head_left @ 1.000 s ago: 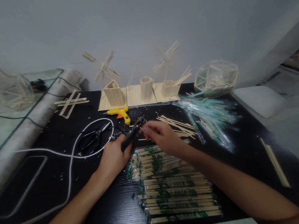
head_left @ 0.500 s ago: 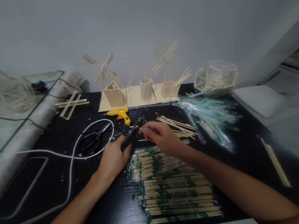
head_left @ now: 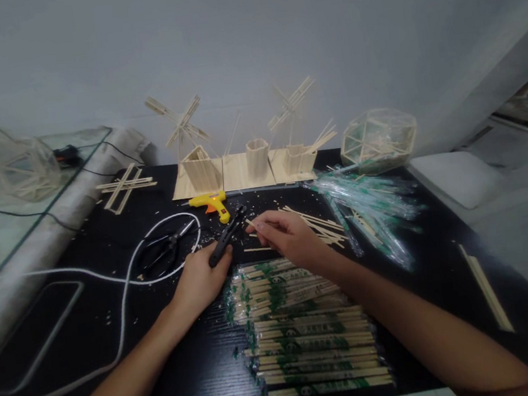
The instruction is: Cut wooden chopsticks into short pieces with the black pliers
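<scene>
My left hand [head_left: 200, 280] grips the black handles of a pair of cutters [head_left: 226, 237], whose tip points up and to the right over the black table [head_left: 180, 367]. My right hand [head_left: 290, 235] pinches a short thin wooden stick [head_left: 251, 225] right next to the cutter's tip. Below both hands lies a stack of wrapped chopsticks [head_left: 302, 330] in clear packets with green print. A loose pile of bare sticks [head_left: 319, 224] lies just right of my right hand.
A yellow glue gun [head_left: 211, 202] with a white cord [head_left: 124, 290] and black scissors [head_left: 167, 245] lie to the left. Stick windmill models [head_left: 219, 158] stand at the back. Empty clear wrappers [head_left: 367, 203] and a stick polyhedron [head_left: 377, 138] sit at the right.
Both hands have shifted slightly away from me, and the cutter tip has moved up beside the short stick. The right fingers have lifted a little.
</scene>
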Available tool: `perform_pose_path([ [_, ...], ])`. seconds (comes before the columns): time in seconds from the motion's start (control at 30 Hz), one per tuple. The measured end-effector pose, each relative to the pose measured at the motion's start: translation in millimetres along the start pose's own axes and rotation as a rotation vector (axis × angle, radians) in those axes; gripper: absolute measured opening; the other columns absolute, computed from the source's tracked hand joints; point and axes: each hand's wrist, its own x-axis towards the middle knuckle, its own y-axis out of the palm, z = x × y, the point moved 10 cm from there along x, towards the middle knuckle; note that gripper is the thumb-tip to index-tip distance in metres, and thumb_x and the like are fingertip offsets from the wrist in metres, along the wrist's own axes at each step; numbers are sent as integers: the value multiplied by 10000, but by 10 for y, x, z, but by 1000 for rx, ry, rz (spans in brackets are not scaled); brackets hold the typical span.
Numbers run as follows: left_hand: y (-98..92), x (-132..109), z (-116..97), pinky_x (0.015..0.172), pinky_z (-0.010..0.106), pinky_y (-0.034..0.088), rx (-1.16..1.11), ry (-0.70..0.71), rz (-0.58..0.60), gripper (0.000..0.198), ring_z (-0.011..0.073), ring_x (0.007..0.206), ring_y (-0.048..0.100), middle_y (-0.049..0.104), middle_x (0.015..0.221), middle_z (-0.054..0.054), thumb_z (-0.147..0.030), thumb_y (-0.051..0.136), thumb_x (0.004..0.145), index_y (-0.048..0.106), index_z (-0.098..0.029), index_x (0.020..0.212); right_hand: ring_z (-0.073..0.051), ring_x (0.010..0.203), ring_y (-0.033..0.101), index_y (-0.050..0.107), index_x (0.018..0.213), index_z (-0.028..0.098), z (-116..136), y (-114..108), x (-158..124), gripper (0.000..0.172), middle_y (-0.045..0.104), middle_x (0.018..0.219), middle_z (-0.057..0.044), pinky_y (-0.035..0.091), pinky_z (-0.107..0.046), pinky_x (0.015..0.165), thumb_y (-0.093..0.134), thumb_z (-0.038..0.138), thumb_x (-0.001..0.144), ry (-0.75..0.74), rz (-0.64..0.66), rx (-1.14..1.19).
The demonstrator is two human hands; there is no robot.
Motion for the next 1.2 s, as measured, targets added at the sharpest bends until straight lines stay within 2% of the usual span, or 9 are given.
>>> perform_pose_path([
  [0.13, 39, -10, -22, 564, 241, 389, 27, 14, 49, 313, 132, 559, 548, 629, 620, -16, -381, 500, 937, 607, -188, 716, -111, 611, 492, 693, 898, 161, 98, -157, 13, 208, 603, 711, 1, 398, -258, 572, 592, 341, 925, 3, -51, -15],
  [0.23, 78, -7, -20, 606, 256, 418, 164, 4, 109, 277, 159, 609, 609, 678, 694, 15, -360, 478, 949, 620, -188, 786, -134, 703, 555, 695, 909, 168, 236, -375, 11, 189, 672, 805, -32, 447, -276, 651, 655, 351, 892, -29, -114, -53],
  [0.33, 118, -9, -16, 643, 291, 441, 352, -19, 161, 213, 217, 681, 679, 723, 764, 68, -319, 489, 936, 635, -176, 877, -124, 620, 494, 715, 916, 170, 371, -510, -20, 186, 613, 686, 6, 403, -275, 605, 667, 348, 892, -82, -158, -209],
  [0.43, 153, -24, -33, 672, 315, 462, 502, -34, 200, 200, 273, 774, 727, 755, 837, 105, -304, 501, 927, 638, -168, 979, -120, 587, 450, 758, 960, 180, 473, -377, -72, 160, 549, 619, 34, 361, -277, 601, 690, 308, 892, -191, -99, -481],
  [0.53, 181, -39, -42, 687, 320, 480, 605, -39, 233, 218, 289, 826, 744, 769, 879, 107, -312, 483, 942, 629, -174, 1027, -148, 702, 535, 778, 1039, 197, 473, -128, -129, 169, 639, 749, -8, 377, -288, 687, 678, 262, 918, -292, -10, -741],
  [0.63, 188, -40, -35, 696, 326, 491, 641, -36, 246, 222, 293, 836, 748, 772, 880, 102, -318, 471, 952, 625, -178, 1028, -170, 766, 571, 769, 1107, 225, 363, 17, -140, 215, 667, 856, -41, 368, -294, 705, 611, 298, 982, -273, 53, -934],
  [0.77, 185, -36, -11, 701, 347, 502, 679, -37, 245, 231, 316, 862, 749, 774, 899, 117, -331, 476, 947, 626, -176, 1031, -178, 733, 568, 736, 1122, 209, 264, 142, -147, 271, 654, 889, -59, 328, -308, 636, 494, 300, 1042, -272, 142, -1124],
  [1.0, 203, -49, -13, 672, 362, 504, 718, -58, 241, 259, 336, 835, 751, 772, 866, 123, -354, 453, 949, 627, -188, 1042, -185, 780, 582, 680, 955, 163, 199, 238, -175, 261, 667, 910, -73, 331, -327, 631, 440, 210, 1046, -338, 174, -1174],
  [1.2, 203, -45, -24, 681, 347, 501, 721, -68, 259, 260, 317, 844, 753, 775, 867, 116, -360, 459, 946, 630, -191, 1045, -190, 818, 618, 661, 1011, 149, 163, 194, -144, 217, 708, 952, -80, 374, -321, 695, 468, 243, 1046, -283, 152, -1100],
])
